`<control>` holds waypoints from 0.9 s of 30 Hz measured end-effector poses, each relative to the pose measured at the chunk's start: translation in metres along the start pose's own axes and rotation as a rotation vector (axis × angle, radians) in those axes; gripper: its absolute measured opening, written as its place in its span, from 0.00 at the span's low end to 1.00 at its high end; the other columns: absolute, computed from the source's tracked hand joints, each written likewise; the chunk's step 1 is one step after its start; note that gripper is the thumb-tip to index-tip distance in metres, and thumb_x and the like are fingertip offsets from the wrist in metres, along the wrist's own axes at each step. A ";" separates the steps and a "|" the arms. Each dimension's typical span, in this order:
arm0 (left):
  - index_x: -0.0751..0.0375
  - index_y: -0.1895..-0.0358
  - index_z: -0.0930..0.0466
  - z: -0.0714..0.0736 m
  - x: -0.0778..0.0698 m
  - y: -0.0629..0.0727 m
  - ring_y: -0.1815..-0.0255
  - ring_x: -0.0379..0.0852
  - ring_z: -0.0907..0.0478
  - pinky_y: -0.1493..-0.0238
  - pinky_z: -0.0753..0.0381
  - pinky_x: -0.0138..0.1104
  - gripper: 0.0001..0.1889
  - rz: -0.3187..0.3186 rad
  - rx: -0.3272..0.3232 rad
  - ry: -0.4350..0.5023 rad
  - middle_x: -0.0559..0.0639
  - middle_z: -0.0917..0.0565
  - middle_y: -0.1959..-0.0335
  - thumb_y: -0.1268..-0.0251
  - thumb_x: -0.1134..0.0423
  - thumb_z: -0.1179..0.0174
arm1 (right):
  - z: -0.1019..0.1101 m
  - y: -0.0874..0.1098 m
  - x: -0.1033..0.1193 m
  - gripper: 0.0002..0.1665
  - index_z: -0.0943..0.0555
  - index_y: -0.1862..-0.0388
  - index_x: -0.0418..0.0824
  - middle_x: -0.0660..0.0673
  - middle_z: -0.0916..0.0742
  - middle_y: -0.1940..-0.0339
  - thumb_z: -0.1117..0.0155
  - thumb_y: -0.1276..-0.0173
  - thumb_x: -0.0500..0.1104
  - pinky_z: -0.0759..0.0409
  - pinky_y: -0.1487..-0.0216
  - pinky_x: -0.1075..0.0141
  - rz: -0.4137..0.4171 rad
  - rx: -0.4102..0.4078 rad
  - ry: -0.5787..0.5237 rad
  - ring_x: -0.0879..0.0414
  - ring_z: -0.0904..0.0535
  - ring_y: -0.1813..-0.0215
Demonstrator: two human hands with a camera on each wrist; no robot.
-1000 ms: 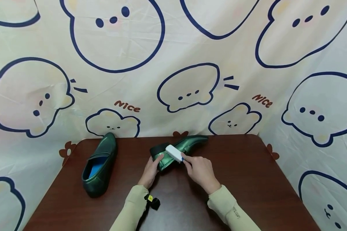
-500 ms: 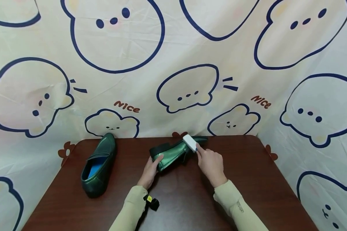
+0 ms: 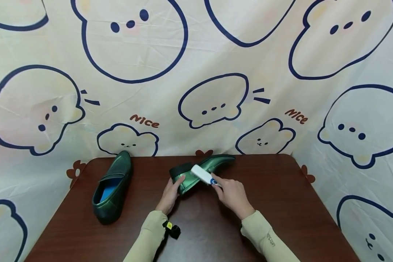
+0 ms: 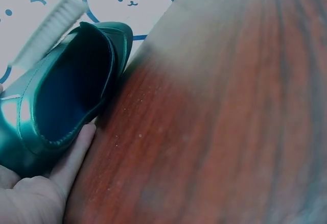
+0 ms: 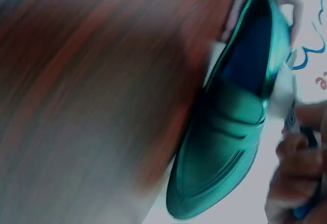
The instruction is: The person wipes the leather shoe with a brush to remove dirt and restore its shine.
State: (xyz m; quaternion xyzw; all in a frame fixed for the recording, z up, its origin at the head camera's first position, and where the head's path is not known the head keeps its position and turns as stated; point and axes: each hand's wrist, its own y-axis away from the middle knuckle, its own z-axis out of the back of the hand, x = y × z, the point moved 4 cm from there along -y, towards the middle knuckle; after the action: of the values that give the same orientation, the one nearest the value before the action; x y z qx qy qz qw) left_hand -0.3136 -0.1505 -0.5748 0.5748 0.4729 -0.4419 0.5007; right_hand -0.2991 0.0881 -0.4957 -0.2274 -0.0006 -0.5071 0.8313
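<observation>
A green leather loafer lies tipped on its side near the table's far edge, its black heel toward the left. My left hand holds it at the heel end, thumb on the side and fingers beneath, and the left wrist view shows the opening of the loafer facing the table side. In my right hand is a white scrub brush with a blue-marked handle, gripped by that handle. Its head overlaps the loafer's upturned side. White bristles of the brush show in the left wrist view.
A matching green loafer with a blue insole stands upright at the left of the brown wooden table. Behind the table and at both sides hangs a pale cloth with cartoon outlines. A black device is strapped at the left wrist.
The brush in my right hand moved along the loafer toward the toe, then back toward the heel. My left hand and the loafer stayed nearly still.
</observation>
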 end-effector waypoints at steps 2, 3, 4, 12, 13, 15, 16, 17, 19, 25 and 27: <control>0.59 0.15 0.62 0.000 0.001 0.000 0.19 0.61 0.41 0.23 0.39 0.58 0.52 0.004 -0.001 -0.011 0.63 0.45 0.18 0.26 0.36 0.44 | 0.003 -0.001 -0.009 0.26 0.17 0.32 0.48 0.44 0.07 0.61 0.29 0.28 0.47 0.29 0.80 0.64 -0.041 -0.066 0.046 0.58 0.27 0.81; 0.59 0.15 0.63 0.001 0.000 0.000 0.19 0.62 0.42 0.23 0.39 0.59 0.52 0.002 0.000 -0.021 0.63 0.46 0.17 0.26 0.35 0.44 | 0.005 -0.001 -0.013 0.26 0.17 0.33 0.47 0.43 0.08 0.64 0.29 0.29 0.47 0.30 0.81 0.64 -0.064 -0.092 0.062 0.58 0.29 0.83; 0.59 0.15 0.64 0.001 0.001 0.000 0.17 0.62 0.45 0.23 0.40 0.59 0.53 0.001 -0.002 -0.033 0.63 0.49 0.16 0.27 0.34 0.44 | 0.007 -0.001 -0.016 0.26 0.17 0.33 0.46 0.43 0.08 0.66 0.28 0.29 0.46 0.31 0.82 0.64 -0.086 -0.113 0.069 0.57 0.30 0.84; 0.55 0.14 0.62 0.002 0.003 0.001 0.16 0.61 0.48 0.23 0.41 0.60 0.54 -0.036 -0.034 -0.089 0.60 0.50 0.15 0.30 0.33 0.41 | 0.011 -0.001 -0.021 0.27 0.19 0.31 0.45 0.41 0.09 0.65 0.30 0.27 0.47 0.30 0.80 0.65 -0.166 -0.077 0.027 0.58 0.31 0.83; 0.54 0.14 0.61 0.002 0.004 0.001 0.16 0.61 0.48 0.23 0.41 0.61 0.54 -0.042 -0.035 -0.093 0.59 0.50 0.15 0.30 0.33 0.41 | 0.012 0.000 -0.020 0.27 0.19 0.31 0.45 0.41 0.09 0.65 0.30 0.27 0.47 0.29 0.80 0.65 -0.165 -0.071 0.015 0.58 0.30 0.83; 0.53 0.14 0.60 0.002 0.004 0.001 0.16 0.60 0.48 0.22 0.41 0.60 0.54 -0.046 -0.040 -0.095 0.58 0.49 0.15 0.30 0.33 0.40 | 0.013 0.000 -0.014 0.27 0.18 0.32 0.46 0.42 0.08 0.63 0.30 0.28 0.47 0.29 0.79 0.65 -0.152 -0.060 -0.009 0.58 0.30 0.82; 0.53 0.14 0.60 0.002 0.005 0.000 0.16 0.60 0.49 0.22 0.42 0.60 0.54 -0.040 -0.044 -0.094 0.57 0.49 0.15 0.31 0.32 0.40 | 0.014 0.000 -0.011 0.26 0.18 0.32 0.47 0.42 0.08 0.62 0.30 0.28 0.48 0.29 0.78 0.66 -0.137 -0.056 -0.017 0.59 0.30 0.82; 0.53 0.14 0.61 0.003 0.005 0.001 0.15 0.60 0.51 0.22 0.42 0.60 0.55 -0.037 -0.045 -0.098 0.58 0.51 0.14 0.31 0.31 0.41 | 0.014 0.000 -0.008 0.26 0.18 0.32 0.48 0.43 0.08 0.63 0.29 0.28 0.48 0.30 0.79 0.66 -0.118 -0.050 -0.023 0.59 0.31 0.82; 0.55 0.14 0.63 0.003 0.004 0.001 0.15 0.61 0.54 0.22 0.43 0.61 0.56 -0.031 -0.046 -0.110 0.59 0.54 0.14 0.31 0.31 0.41 | 0.012 0.000 -0.001 0.25 0.17 0.33 0.49 0.44 0.07 0.63 0.30 0.28 0.48 0.33 0.80 0.67 -0.082 -0.039 -0.021 0.60 0.32 0.82; 0.57 0.15 0.62 0.004 0.003 0.003 0.14 0.62 0.55 0.21 0.44 0.61 0.55 -0.031 -0.041 -0.116 0.60 0.55 0.14 0.30 0.32 0.41 | 0.007 0.000 -0.001 0.24 0.16 0.34 0.50 0.45 0.10 0.72 0.29 0.28 0.48 0.37 0.83 0.67 -0.088 -0.085 0.051 0.59 0.33 0.85; 0.56 0.15 0.62 0.004 0.004 0.003 0.14 0.61 0.54 0.22 0.43 0.60 0.55 -0.027 -0.041 -0.116 0.59 0.54 0.14 0.30 0.32 0.41 | 0.008 0.000 -0.006 0.24 0.16 0.34 0.51 0.44 0.10 0.74 0.30 0.28 0.49 0.37 0.84 0.65 -0.117 -0.101 0.065 0.58 0.33 0.86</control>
State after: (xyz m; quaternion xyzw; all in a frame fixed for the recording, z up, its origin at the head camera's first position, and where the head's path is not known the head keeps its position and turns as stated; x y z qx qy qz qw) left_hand -0.3102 -0.1541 -0.5786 0.5317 0.4597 -0.4714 0.5328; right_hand -0.3009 0.0963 -0.4903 -0.2518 0.0388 -0.5612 0.7875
